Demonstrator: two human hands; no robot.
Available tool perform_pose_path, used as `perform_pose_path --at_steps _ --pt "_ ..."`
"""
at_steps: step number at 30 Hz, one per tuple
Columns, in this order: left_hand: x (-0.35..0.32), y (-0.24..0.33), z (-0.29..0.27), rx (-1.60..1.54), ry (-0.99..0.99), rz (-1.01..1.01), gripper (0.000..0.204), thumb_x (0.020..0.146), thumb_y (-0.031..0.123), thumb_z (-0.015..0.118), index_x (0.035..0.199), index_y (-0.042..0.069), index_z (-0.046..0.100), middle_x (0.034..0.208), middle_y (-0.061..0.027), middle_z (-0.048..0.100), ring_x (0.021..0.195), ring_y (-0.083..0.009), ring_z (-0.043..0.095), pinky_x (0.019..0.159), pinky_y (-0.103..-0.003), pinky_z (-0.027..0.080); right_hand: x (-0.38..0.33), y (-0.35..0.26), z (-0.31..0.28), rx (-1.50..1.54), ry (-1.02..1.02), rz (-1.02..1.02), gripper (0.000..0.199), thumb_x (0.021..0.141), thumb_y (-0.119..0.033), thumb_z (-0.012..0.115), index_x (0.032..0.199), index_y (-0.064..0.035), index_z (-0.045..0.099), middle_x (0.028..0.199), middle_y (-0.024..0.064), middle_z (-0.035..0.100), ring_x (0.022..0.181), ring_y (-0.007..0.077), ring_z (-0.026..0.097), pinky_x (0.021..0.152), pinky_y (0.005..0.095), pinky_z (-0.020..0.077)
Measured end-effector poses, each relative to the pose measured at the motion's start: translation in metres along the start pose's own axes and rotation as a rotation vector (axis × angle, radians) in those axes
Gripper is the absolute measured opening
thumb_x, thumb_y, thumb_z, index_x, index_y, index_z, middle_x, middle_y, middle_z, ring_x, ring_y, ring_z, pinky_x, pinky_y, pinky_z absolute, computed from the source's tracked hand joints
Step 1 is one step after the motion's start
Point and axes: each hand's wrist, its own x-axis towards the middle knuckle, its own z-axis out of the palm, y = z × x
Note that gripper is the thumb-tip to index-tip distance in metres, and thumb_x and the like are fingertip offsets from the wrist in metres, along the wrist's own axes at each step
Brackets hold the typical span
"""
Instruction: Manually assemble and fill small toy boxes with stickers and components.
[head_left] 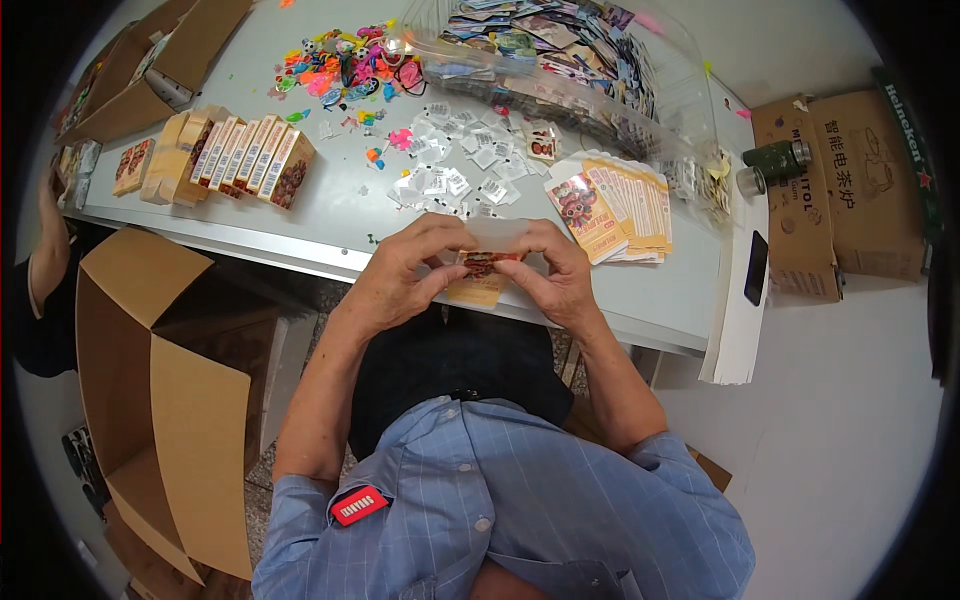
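At the table's front edge, my left hand (405, 265) and my right hand (562, 275) grip a small cardboard carton (480, 292) between them. Its pale inner side faces up at the far end, and a brown-and-orange printed panel shows near my thumbs. My fingers hide much of it. Just right of my right hand lies a fanned stack of flat orange-and-white cartons (620, 210). Beyond my hands are scattered small white packets (440, 185) and a small picture card (541, 141). Upright cartons (265, 160) stand in a row at the left.
Colourful small toys (350, 65) are heaped at the back. A clear plastic bin (560, 85) holds many picture cards. An open cardboard box (200, 420) stands below the table at left, near another person's arm (48, 240). A phone (757, 268) and dark bottle (778, 157) are at right.
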Motion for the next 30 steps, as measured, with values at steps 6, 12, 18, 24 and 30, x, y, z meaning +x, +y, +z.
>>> perform_pose_path --at_steps 6,12,18,24,30 --pt "-0.001 -0.005 0.001 -0.063 -0.015 -0.051 0.028 0.090 0.001 0.072 0.118 0.003 0.068 0.120 -0.0151 0.068 0.100 -0.0185 0.070 0.074 -0.028 0.060 0.001 -0.008 0.002 -0.062 0.034 -0.110 0.030 0.082 0.005 0.078 0.110 -0.0041 0.070 0.115 0.0099 0.066 0.086 0.0124 0.061 0.077 0.0246 0.0492" --pt "0.003 0.001 0.015 -0.551 0.154 -0.194 0.027 0.091 0.000 0.072 0.118 0.001 0.071 0.115 -0.0131 0.069 0.101 -0.0176 0.069 0.078 -0.026 0.062 -0.001 -0.013 0.009 0.244 0.154 0.161 0.034 0.082 0.007 0.078 0.114 -0.0037 0.071 0.112 0.0085 0.066 0.089 0.0103 0.058 0.076 0.0226 0.0462" --pt "0.004 -0.011 0.007 -0.378 0.047 -0.091 0.021 0.091 -0.001 0.071 0.112 0.002 0.073 0.112 -0.0104 0.068 0.100 -0.0162 0.068 0.078 -0.025 0.061 0.002 -0.016 -0.003 0.110 0.003 0.030 0.028 0.082 0.005 0.078 0.108 -0.0028 0.074 0.113 0.0107 0.067 0.088 0.0111 0.059 0.075 0.0230 0.0465" --pt "0.002 -0.004 0.007 -0.242 0.032 -0.029 0.022 0.091 0.002 0.073 0.113 0.002 0.073 0.112 -0.0100 0.068 0.098 -0.0158 0.068 0.075 -0.026 0.061 0.005 -0.024 -0.003 -0.017 0.000 -0.002 0.021 0.084 0.001 0.077 0.104 -0.0020 0.075 0.109 0.0117 0.070 0.086 0.0128 0.061 0.073 0.0255 0.0478" --pt "0.005 -0.005 0.011 -0.249 0.092 -0.113 0.023 0.093 0.008 0.072 0.115 0.002 0.073 0.110 -0.0094 0.069 0.094 -0.0149 0.068 0.069 -0.026 0.059 0.006 -0.028 -0.001 -0.009 0.037 0.132 0.015 0.087 0.002 0.073 0.103 0.0000 0.075 0.102 0.0092 0.071 0.090 0.0152 0.063 0.077 0.0284 0.0495"
